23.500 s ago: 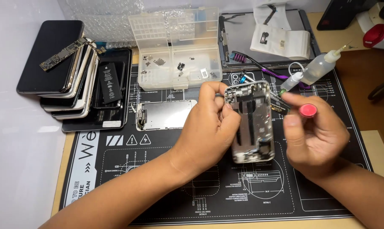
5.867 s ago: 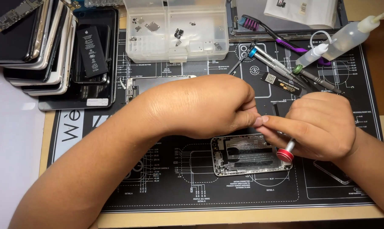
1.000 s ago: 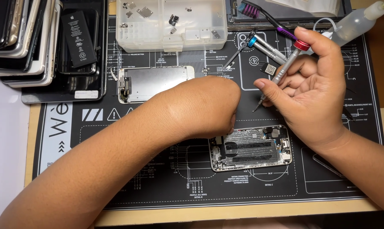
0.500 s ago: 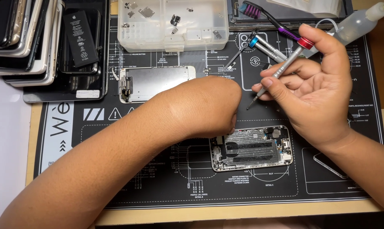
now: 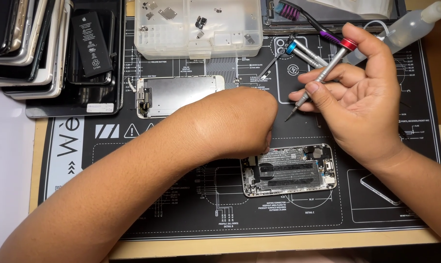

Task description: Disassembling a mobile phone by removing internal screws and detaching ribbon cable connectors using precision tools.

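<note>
Right grip (image 5: 347, 92) pinches the red-capped screwdriver (image 5: 322, 73) above the opened phone (image 5: 288, 170), which our curled left hand (image 5: 240, 122) steadies.

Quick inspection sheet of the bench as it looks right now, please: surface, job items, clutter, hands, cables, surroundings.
Surface: black printed repair mat on a wooden table.
Job's things: opened phone body lying flat; red-capped screwdriver.
Clutter: clear parts tray, metal shield plate, stacked phones, loose battery, brush, squeeze bottle.
Hands: left hand fisted at the phone's upper left edge; right hand holds the screwdriver raised, tip off the phone.
Cables: nothing seen.
Surroundings: white surface at left.
</note>
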